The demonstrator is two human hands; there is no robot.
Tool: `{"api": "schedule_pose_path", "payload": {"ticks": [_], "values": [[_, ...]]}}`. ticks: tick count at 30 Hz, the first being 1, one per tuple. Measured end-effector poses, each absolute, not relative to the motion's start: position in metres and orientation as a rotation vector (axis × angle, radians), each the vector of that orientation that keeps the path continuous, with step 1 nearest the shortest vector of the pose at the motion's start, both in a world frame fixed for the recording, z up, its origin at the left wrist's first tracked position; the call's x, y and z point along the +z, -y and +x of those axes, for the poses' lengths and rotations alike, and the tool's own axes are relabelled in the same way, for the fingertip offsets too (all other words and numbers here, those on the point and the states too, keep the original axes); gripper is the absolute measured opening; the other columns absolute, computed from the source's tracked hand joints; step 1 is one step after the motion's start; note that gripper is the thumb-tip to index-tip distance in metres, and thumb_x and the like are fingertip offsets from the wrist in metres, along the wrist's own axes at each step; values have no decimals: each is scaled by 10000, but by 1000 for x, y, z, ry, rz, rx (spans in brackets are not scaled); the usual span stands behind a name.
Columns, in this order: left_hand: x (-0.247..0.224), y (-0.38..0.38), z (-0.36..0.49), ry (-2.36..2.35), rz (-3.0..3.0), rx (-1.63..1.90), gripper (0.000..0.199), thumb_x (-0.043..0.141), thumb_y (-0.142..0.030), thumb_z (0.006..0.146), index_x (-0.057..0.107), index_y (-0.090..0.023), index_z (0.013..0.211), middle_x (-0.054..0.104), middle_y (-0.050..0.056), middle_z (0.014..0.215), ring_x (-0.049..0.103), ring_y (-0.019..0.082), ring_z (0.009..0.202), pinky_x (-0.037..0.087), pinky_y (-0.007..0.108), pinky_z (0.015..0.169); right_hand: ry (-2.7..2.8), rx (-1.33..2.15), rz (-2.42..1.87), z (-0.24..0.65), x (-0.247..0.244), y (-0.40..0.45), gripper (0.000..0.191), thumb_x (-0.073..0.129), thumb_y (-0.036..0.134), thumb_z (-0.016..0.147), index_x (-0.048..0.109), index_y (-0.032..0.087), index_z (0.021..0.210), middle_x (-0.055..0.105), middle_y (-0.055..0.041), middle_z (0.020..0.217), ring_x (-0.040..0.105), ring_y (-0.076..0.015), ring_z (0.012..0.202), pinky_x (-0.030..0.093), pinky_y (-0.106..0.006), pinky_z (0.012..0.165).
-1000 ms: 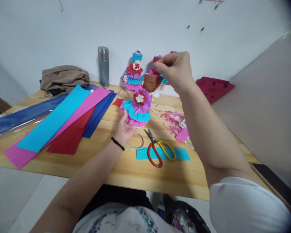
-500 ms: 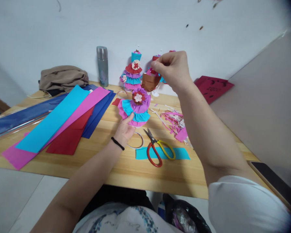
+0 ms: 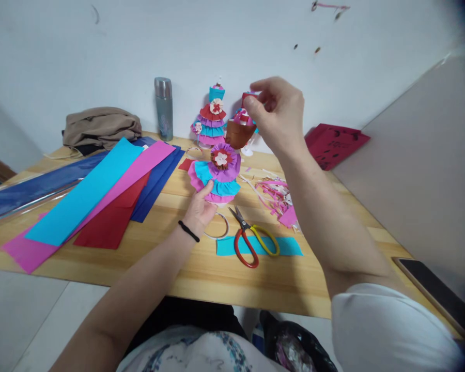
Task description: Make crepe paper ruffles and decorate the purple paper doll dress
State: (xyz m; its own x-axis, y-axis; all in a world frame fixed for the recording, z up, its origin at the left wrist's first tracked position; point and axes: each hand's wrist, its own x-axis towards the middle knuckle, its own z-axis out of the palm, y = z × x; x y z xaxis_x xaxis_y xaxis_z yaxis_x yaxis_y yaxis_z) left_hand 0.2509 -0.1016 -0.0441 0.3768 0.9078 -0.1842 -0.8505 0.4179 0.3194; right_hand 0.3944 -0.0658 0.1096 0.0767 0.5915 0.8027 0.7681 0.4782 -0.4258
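My left hand point(image 3: 202, 206) grips the lower edge of a ruffled paper dress point(image 3: 227, 173) in pink, blue and purple, with a brown top and a flower at its waist. Above the brown top is my right hand point(image 3: 269, 106), its thumb and forefinger apart, with nothing visible between them. Scissors point(image 3: 246, 227) with one red and one yellow handle lie half spread on a blue paper strip point(image 3: 290, 246). A similar paper dress point(image 3: 212, 121) stands upright behind, near the wall, and another is partly hidden by my right hand.
Long coloured paper sheets point(image 3: 89, 186) cover the left of the table point(image 3: 170, 274). A flask point(image 3: 164, 109) and a brown cloth point(image 3: 102, 126) stand behind. Paper scraps point(image 3: 277, 196), a dark pink bag point(image 3: 335, 146) and a phone point(image 3: 434, 289) are on the right.
My right thumb and forefinger, pinched together before, have come apart. The dress in my left hand has stayed almost where it was, its brown top tilting slightly.
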Motion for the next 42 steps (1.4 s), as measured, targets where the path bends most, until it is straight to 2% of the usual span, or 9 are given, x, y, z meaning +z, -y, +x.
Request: {"api": "schedule_pose_path", "payload": {"ticks": [2, 6, 10, 15, 27, 31, 35, 39, 42], "values": [[-44, 102, 250, -355, 171, 1144, 408, 553, -81, 970, 637, -208, 1349, 774, 64, 1184, 652, 227, 1264, 455, 450, 1171, 1558, -315, -1084, 389, 101, 84, 163, 643, 258, 840, 655, 213, 997, 648, -40, 834, 575, -173, 707, 457, -352, 712], [-42, 102, 250, -367, 158, 1131, 378, 529, -93, 982, 666, -219, 1312, 784, 62, 1151, 685, 227, 1213, 472, 454, 1146, 1677, -294, -1166, 376, 60, 122, 117, 560, 310, 913, 641, 259, 847, 656, -33, 773, 621, -208, 717, 479, -380, 706], [-42, 103, 250, -378, 191, 1078, 351, 506, -116, 1001, 669, -200, 1301, 797, 72, 1079, 757, 196, 1023, 517, 402, 1081, 1923, -34, -1350, 369, 12, 135, 133, 568, 211, 868, 694, 249, 848, 716, -28, 759, 662, -215, 695, 509, -366, 681], [-43, 103, 249, -391, 193, 1096, 325, 481, -80, 1002, 703, -172, 1220, 801, 42, 937, 758, 133, 832, 534, 324, 1024, 2008, -182, -1536, 364, -8, 133, 177, 567, 197, 881, 735, 207, 938, 763, -84, 887, 701, -265, 798, 510, -373, 701], [-43, 103, 249, -408, 176, 1110, 271, 509, -102, 985, 723, -134, 1147, 788, 75, 1065, 688, 189, 1178, 461, 329, 1121, 2016, -404, -1637, 357, -10, 130, 202, 499, 191, 906, 669, 207, 799, 721, -84, 777, 661, -239, 697, 385, -311, 560], [-38, 105, 246, -363, 152, 1148, 307, 444, -258, 1039, 737, -167, 1030, 781, 65, 1034, 659, 211, 1228, 470, 348, 1117, 2010, -342, -1552, 360, -9, 135, 191, 497, 227, 930, 683, 193, 909, 725, -101, 853, 673, -246, 760, 467, -335, 645], [-38, 106, 244, -332, 163, 1188, 408, 387, -442, 1052, 731, -222, 1066, 772, 36, 1088, 626, 220, 1276, 474, 344, 1112, 2100, -364, -1517, 362, -11, 143, 281, 581, 336, 915, 665, 197, 1144, 727, -130, 1007, 673, -294, 866, 498, -380, 697], [-38, 105, 244, -348, 150, 1197, 432, 364, -456, 1055, 723, -222, 1107, 775, 33, 1073, 631, 222, 1255, 479, 335, 1098, 2160, -421, -1554, 363, -15, 146, 478, 629, 337, 894, 581, 173, 1340, 694, -161, 1131, 663, -324, 913, 487, -396, 673], [-38, 105, 246, -375, 142, 1184, 408, 373, -415, 1057, 728, -220, 1102, 777, 30, 1003, 675, 201, 1147, 510, 307, 1029, 2182, -499, -1553, 363, -18, 145, 399, 639, 331, 896, 623, 185, 1267, 675, -155, 1098, 644, -310, 888, 458, -377, 642]]}}
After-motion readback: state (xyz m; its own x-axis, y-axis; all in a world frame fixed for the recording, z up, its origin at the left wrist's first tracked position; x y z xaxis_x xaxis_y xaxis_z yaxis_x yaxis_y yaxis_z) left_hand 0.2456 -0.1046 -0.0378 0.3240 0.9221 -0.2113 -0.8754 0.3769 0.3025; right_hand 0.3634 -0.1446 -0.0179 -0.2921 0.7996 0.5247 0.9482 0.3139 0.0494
